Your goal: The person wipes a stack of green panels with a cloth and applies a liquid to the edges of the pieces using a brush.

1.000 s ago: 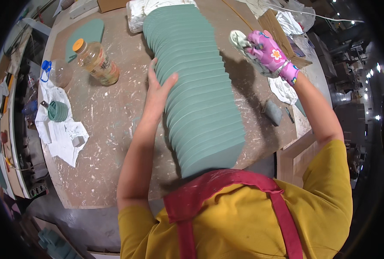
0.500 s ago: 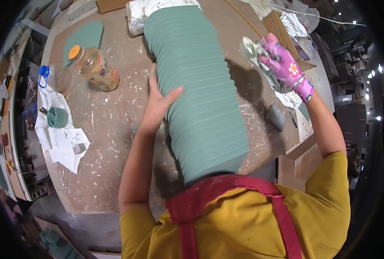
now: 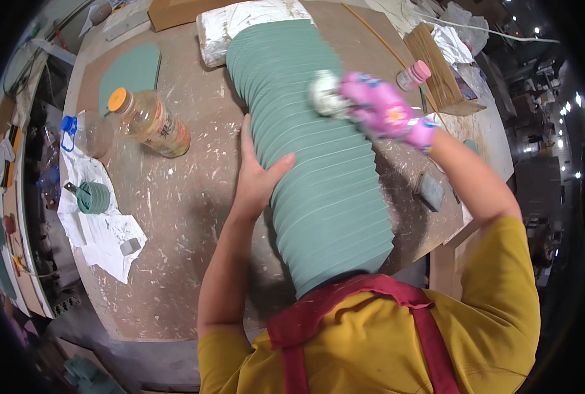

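A long, pale green ridged piece (image 3: 318, 177), made of many thin stepped layers, lies lengthwise in front of me, its near end close to my red apron. Against its left side rests my left hand (image 3: 259, 174), bare, with thumb and fingers spread and the thumb over the ridges. My right hand (image 3: 387, 108) wears a pink flowered glove and is closed around a crumpled whitish cloth (image 3: 327, 94). The cloth is at the upper right part of the ridged surface, blurred by motion; whether it presses there is hard to tell.
A paint-flecked brown table (image 3: 167, 262) bears an orange-capped bottle (image 3: 154, 125), a flat green board (image 3: 131, 72) and a green ridged cup (image 3: 93, 197) on white cloth (image 3: 102, 240). Rightward are a grey block (image 3: 429, 192), pink-capped jar (image 3: 413, 76) and wooden box (image 3: 440, 69). A white-wrapped block (image 3: 217, 36) touches the far end.
My right hand has swung left with the cloth, from beside the piece to over it, uncovering the pink-capped jar. The left hand keeps its place on the side. The whole view has shifted slightly.
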Demonstrator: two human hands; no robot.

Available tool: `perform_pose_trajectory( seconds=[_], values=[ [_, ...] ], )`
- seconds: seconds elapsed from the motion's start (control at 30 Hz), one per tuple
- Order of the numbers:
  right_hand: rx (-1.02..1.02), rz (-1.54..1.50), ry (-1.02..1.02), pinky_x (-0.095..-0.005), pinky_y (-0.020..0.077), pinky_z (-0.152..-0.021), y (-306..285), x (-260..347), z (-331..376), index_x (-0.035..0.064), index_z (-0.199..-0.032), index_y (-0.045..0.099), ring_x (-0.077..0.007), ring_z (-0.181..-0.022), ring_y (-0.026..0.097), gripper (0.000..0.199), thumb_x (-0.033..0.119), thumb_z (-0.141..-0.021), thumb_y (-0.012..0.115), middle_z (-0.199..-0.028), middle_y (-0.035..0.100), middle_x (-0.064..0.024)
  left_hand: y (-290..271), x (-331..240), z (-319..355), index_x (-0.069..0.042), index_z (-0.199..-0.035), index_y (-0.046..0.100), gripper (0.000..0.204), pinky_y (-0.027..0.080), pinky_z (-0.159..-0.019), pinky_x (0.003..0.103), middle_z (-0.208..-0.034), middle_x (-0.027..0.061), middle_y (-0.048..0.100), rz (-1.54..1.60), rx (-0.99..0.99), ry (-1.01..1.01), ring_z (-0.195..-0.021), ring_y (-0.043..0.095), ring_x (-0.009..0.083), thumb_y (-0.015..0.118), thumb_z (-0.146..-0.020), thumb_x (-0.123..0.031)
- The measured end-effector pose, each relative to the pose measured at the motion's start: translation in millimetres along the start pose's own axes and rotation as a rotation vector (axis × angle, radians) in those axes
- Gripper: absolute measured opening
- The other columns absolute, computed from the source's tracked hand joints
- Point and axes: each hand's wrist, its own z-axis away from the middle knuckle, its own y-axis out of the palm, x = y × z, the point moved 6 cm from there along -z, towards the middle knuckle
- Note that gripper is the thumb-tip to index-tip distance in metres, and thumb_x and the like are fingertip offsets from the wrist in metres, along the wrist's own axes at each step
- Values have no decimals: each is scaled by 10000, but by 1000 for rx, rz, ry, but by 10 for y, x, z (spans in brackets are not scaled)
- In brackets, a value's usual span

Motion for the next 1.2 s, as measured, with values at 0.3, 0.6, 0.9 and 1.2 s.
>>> perform_pose_trajectory(
  seconds=[0.3, 0.6, 0.9, 1.2],
  values=[
    [-88, 218, -315, -389, 516, -628, 152, 428, -376, 72, -938, 586, -271, -696, 621, 117, 121, -832, 594, -874, 588, -105, 101, -2, -54, 24, -1491, 26, 982, 290, -1098, 372, -1478, 209, 246, 9, 46, -18, -1338, 319, 271, 703, -796, -127],
    [-324, 288, -426, -339, 507, -472, 4, 96, -231, 106, -982, 597, -206, -555, 616, 132, 177, -924, 502, -748, 626, -68, 73, 69, -70, 29, -1490, 40, 980, 255, -1114, 376, -1489, 215, 230, -76, 26, 31, -1355, 296, 290, 709, -797, -153],
    [-210, 40, -292, -399, 530, -714, 134, -45, -250, 76, -1056, 561, -295, -801, 622, 216, 117, -848, 605, -955, 575, -154, 35, 63, -62, 15, -1494, 18, 971, 284, -1101, 386, -1481, 229, 243, -39, 46, 14, -1332, 332, 298, 698, -820, -147],
    [-336, -69, 54, -339, 466, -747, -730, -820, 194, 16, -1080, 579, -206, -790, 565, 312, 269, -898, 596, -884, 584, -90, -157, -134, -433, 15, -1492, 29, 946, 208, -1139, 406, -1530, 244, 120, -56, -19, -62, -1416, 175, 323, 657, -862, -307]
  ],
)
